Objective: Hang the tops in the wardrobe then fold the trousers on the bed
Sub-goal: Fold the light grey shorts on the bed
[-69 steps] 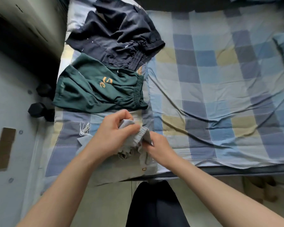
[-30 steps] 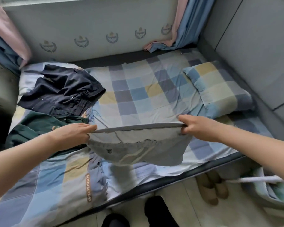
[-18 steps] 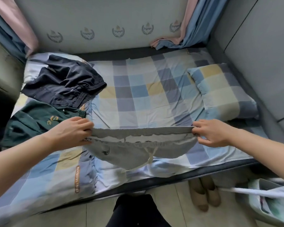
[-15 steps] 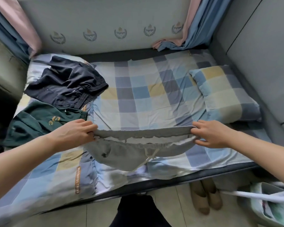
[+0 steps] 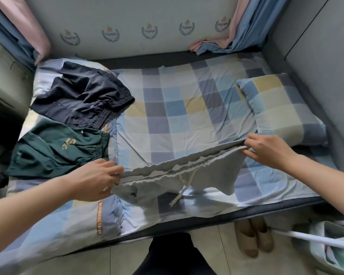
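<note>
both hands, left hand point(image 5: 95, 180) and right hand point(image 5: 266, 148), pinch grey shorts point(image 5: 187, 175) waistband ends above the bed point(image 5: 187, 120).

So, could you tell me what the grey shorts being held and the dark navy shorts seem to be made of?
Grey shorts: likely soft cotton jersey, matte, with ribbed waistband and a cord drawstring. Dark navy shorts: probably thin synthetic weave, given the slight sheen and crisp creases.

Head cam, looks down, prob. close.
</note>
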The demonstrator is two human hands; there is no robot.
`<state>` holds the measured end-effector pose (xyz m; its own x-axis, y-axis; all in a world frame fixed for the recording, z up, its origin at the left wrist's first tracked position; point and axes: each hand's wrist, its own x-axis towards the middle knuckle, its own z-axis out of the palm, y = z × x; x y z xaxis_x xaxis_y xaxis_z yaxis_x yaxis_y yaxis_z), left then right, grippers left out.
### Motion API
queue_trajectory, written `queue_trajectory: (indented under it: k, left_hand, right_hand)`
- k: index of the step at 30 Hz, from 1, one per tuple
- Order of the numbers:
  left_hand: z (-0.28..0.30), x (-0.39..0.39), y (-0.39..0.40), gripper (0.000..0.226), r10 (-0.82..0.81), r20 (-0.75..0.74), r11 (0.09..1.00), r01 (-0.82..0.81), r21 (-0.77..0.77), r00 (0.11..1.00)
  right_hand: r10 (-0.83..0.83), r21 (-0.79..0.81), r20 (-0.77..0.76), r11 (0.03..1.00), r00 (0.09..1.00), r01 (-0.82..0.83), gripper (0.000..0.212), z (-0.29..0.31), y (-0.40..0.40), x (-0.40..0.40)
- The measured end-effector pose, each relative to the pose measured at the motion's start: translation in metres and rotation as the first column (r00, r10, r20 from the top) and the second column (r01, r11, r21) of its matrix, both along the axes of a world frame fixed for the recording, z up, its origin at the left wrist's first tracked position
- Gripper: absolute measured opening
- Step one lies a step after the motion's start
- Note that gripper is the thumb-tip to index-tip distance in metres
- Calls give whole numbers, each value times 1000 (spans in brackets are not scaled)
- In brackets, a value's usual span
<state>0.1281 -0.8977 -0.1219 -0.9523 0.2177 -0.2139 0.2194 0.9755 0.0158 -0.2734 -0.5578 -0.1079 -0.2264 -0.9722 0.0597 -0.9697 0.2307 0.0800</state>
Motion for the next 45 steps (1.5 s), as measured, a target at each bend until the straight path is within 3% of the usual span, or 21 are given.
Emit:
queue_trajectory:
  k: [2, 4, 6, 9, 11, 13, 16, 18, 19, 22, 24, 26, 28, 34, 36, 40, 43, 45]
  left_hand:
    - [-1, -7, -11, 36, 68, -52, 996, -65, 55, 996]
    - [2, -18, -23, 51, 247, -93, 952, -224, 207, 965]
    - [6, -28, -40, 49, 458, -84, 812, -378, 445, 885]
    - [10, -38, -57, 15, 728, -12, 503, -522, 688, 685]
    - [12, -44, -63, 11, 785, 62, 365, -541, 758, 616]
    - [13, -45, -67, 20, 766, 143, 299, -545, 784, 627]
    - [6, -37, -76, 19, 670, 315, 346, -659, 668, 672]
    - [2, -27, -75, 10, 608, 464, 392, -752, 530, 645]
    - [0, -22, -72, 20, 596, 529, 361, -790, 497, 605]
    - [-4, -11, -51, 35, 510, 740, 150, -893, 425, 438]
    - [-5, -7, -35, 30, 366, 872, 56, -943, 327, 324]
    - [-2, -7, -23, 22, 254, 939, 18, -972, 233, 230]
    - [1, -11, -17, 15, 202, 962, -31, -980, 195, 185]
    - [-22, -30, -36, 32, 160, 965, -180, -955, 235, 208]
    - [-54, -43, -47, 32, 286, 933, -260, -920, 293, 217]
    - [-159, -70, -48, 33, 613, 783, -383, -827, 410, 104]
    - [-251, -90, -36, 12, 705, 706, -368, -812, 452, 73]
    - [-320, -93, -30, 13, 718, 692, -332, -834, 441, 80]
  right_hand:
    - [-71, -5, 4, 997, 997, 71, 30, 1, -9, 0]
    - [-174, -35, 118, 983, 978, 179, 29, 0, -17, 0]
    - [-285, -60, 332, 945, 899, 322, 25, -1, -28, 3]
    - [-365, -79, 581, 864, 727, 497, 22, -4, -40, 15]
    - [-359, -77, 679, 833, 640, 548, 18, -7, -46, 25]
    - [-338, -74, 743, 816, 578, 573, 16, -12, -51, 31]
    - [-279, -26, 808, 863, 518, 504, 17, -18, -49, 33]
    - [-264, 50, 851, 901, 454, 430, 19, -24, -40, 34]
    - [-270, 99, 870, 915, 412, 390, 23, -26, -35, 34]
    - [-364, 285, 888, 915, 280, 285, 54, -27, -21, 34]
    - [-480, 445, 860, 872, 175, 205, 50, -25, -13, 30]
    - [-569, 560, 820, 820, 64, 119, 50, -21, -8, 21]
    - [-606, 604, 796, 795, 4, 57, 51, -17, -5, 11]
    - [-635, 641, 768, 762, -82, 92, 48, -14, -28, -19]
    - [-637, 639, 767, 745, -78, 192, 35, -35, -41, -28]
    - [-607, 571, 794, 730, -27, 376, 17, -128, -69, -42]
    - [-592, 517, 805, 719, 20, 465, 17, -224, -87, -46]
    - [-604, 510, 797, 702, 35, 497, 18, -292, -96, -43]
